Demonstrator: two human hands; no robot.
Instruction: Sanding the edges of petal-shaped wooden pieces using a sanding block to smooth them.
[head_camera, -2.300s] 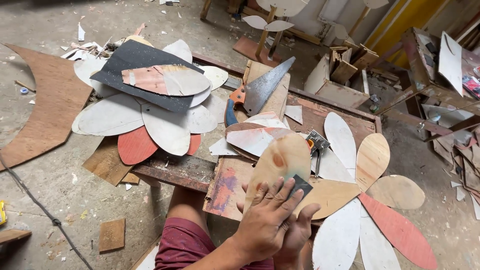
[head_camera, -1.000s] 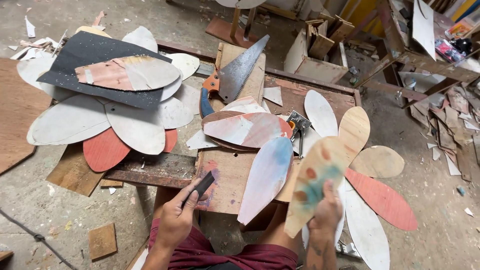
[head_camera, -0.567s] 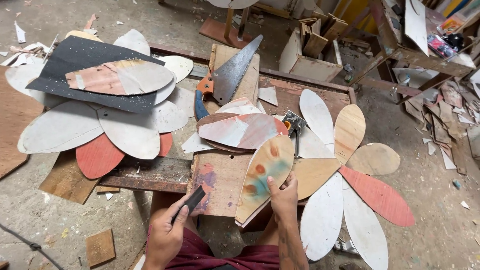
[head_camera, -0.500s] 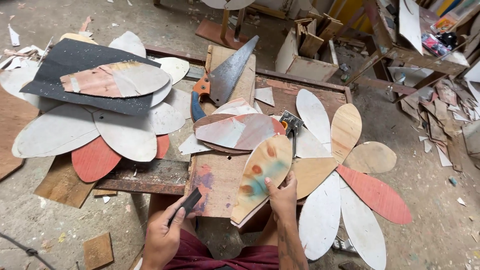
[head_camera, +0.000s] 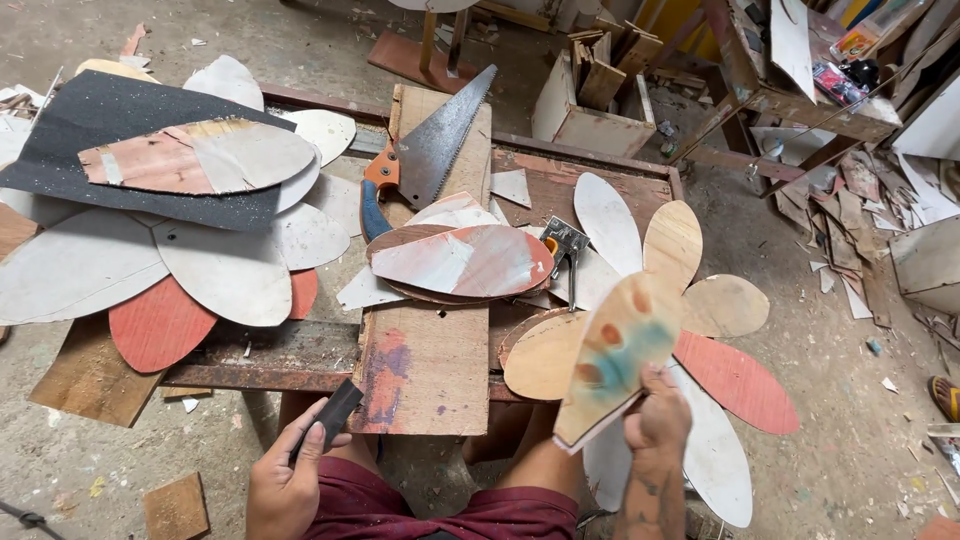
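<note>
Plywood in petal shapes lies almost everywhere in this view; the right hand (head_camera: 655, 430), in the lower right of the frame, is closed on the lower end of one such petal (head_camera: 618, 355), which carries orange and green-blue stains, and holds it tilted up over the edge of the workbench (head_camera: 300, 350); the left hand (head_camera: 290, 480), lower centre-left, is clamped with its fingers around a small dark block (head_camera: 330, 415), probably a sanding block, held just in front of the bench and apart from the petal.

As a judgement, the work seems to be in its middle part: many petals are already cut out; the held one is cut to shape but the block does not touch it now; how many edges are already smoothed I cannot tell.

Counting: one petal in the hand; about seven petals fanned out in the right pile (head_camera: 690, 300), partly hidden under each other; the left pile (head_camera: 200, 270) at the upper left shows about eight to ten, the number is not sure because a dark sheet (head_camera: 130, 140) covers some; one or two stacked petals (head_camera: 460, 260) lie on the board (head_camera: 425, 360) in the centre; one handsaw (head_camera: 425, 150) with orange and blue handle lies at upper centre; one metal stapler-like tool (head_camera: 565, 245) lies beside the right pile.
</note>
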